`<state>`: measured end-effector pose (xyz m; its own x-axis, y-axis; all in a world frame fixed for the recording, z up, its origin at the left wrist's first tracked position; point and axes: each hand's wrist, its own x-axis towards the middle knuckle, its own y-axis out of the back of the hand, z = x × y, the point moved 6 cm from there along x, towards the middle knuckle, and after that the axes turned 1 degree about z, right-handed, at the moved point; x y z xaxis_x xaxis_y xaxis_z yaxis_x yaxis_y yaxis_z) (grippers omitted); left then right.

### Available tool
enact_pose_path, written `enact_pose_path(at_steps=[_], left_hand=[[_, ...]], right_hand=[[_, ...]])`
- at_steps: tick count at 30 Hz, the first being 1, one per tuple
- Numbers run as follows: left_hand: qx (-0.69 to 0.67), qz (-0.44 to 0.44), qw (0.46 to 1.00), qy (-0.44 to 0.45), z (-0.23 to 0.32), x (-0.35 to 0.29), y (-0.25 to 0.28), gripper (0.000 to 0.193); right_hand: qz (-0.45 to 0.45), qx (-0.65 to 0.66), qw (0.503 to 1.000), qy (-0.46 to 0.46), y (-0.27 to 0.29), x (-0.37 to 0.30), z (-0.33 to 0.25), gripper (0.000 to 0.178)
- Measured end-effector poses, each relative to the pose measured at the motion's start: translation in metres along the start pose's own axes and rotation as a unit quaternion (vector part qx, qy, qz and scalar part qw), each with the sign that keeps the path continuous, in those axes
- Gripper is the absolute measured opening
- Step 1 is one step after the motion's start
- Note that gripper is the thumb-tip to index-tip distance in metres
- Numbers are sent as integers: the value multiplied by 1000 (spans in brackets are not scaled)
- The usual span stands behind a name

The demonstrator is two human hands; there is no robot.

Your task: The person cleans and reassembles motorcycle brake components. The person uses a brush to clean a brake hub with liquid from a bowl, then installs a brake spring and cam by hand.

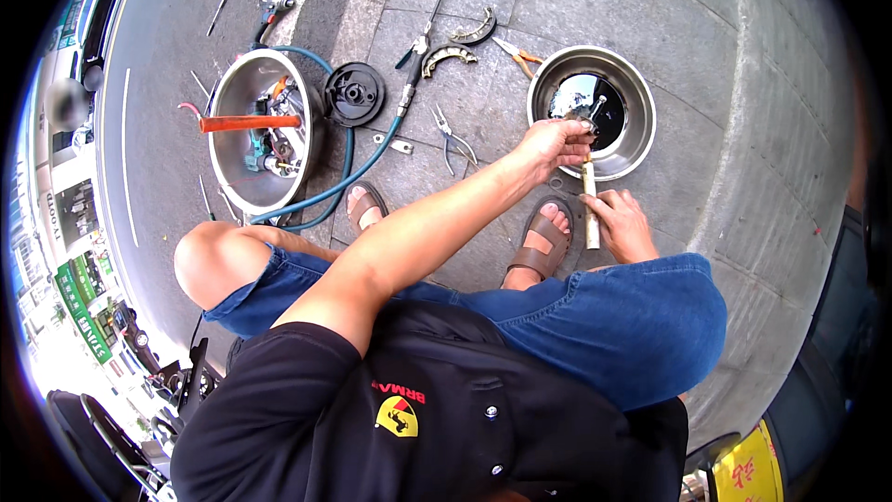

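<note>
My left hand [557, 145] reaches over the near part of a steel bowl [644, 102], its fingers closed on a small metal part [598, 108] with a shiny, bolt-like stem. Dark liquid [609, 125] lies in the bottom of this bowl. Just nearer to me, my right hand [624, 223] grips a pale, straight wooden handle [592, 214]. It points up toward the left hand's fingers. The handle's far end is hidden by the left hand, so I cannot tell what tool it belongs to.
Left stands a second steel bowl [223, 177] of tools, an orange-red handle [246, 123] across it. A blue hose [376, 160], black wheel hub [355, 93], curved brake shoes [450, 56], pliers [452, 138], orange-handled pliers [517, 54] and a power drill [272, 11] lie on the ground.
</note>
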<state>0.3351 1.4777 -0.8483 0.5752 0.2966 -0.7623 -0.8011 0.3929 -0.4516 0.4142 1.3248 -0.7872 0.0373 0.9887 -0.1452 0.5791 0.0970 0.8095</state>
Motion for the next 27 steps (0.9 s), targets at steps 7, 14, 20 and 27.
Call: enact_pose_path(at_steps=[7,14,20,27], left_hand=[[-51,21,997,53,-11,4,9,26],[-105,21,992,70,-14,-1,-14,28],[-192,4,981,44,-14,1,-34,30],[-242,-4,970,23,-10,5,-28,28]], right_hand=[[234,69,964,-106,30,42,0,39],[323,23,940,-107,24,80,3,41],[341,-10,932,-125,32,86,0,43],[347,2,931,-114,29,104,-5,40]])
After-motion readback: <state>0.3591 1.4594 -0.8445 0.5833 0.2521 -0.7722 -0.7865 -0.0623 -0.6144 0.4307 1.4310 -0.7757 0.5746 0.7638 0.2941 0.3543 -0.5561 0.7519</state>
